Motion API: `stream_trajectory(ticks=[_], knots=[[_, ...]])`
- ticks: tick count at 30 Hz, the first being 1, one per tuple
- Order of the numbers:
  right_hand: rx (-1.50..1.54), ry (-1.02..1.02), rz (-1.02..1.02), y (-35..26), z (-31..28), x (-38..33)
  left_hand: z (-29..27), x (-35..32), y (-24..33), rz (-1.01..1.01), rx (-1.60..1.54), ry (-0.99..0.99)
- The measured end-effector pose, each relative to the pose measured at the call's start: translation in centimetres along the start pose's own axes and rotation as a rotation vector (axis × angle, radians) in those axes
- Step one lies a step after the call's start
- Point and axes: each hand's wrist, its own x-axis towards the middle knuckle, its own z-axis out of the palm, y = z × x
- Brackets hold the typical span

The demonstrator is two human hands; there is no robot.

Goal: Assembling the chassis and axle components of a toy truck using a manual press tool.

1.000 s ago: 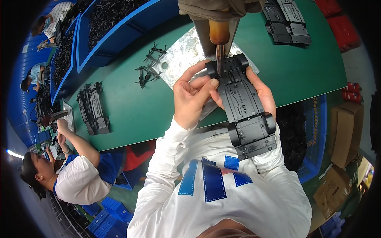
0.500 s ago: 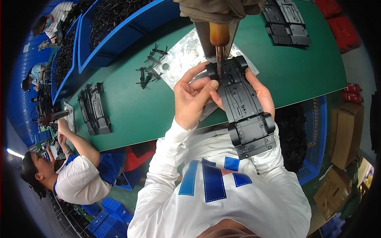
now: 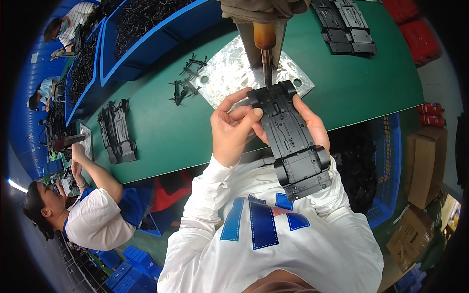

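Left hand [image 3: 229,134], fingers half curled: thumb and index finger on the left edge of a black chassis part [image 3: 293,139], toward its far end. Right hand [image 3: 312,124], partly hidden: gripping the same part's right edge. Chassis part: held above the near edge of a green table [image 3: 356,88]. Amber-handled tool [image 3: 264,36], shaft pointing down: tip at the part's far end, contact not discernible. Silver plate [image 3: 227,68]: beneath, on the table. Small black brackets [image 3: 184,80]: left of plate. Similar black chassis pieces: left [image 3: 111,134] and far right [image 3: 332,29]. Blue bin [image 3: 146,53] of black parts: far left. Seated co-worker [image 3: 97,215]: left.
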Motion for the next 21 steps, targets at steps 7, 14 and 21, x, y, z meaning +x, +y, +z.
stream_trajectory(ticks=[7, 14, 21], knots=[[-0.026, -0.039, 0.007, 1.3, -0.5, -0.4, -1.0, -1.1, -1.0, 0.071, 0.062, 0.047], [-0.473, 0.113, 0.062, 0.6, -1.4, -1.4, -1.6, -2.2, -1.2, 0.078, 0.039, 0.112], [-0.583, 0.192, -0.069, 0.3, -1.8, -1.3, -2.1, -2.4, -0.6, 0.146, 0.184, 0.119]])
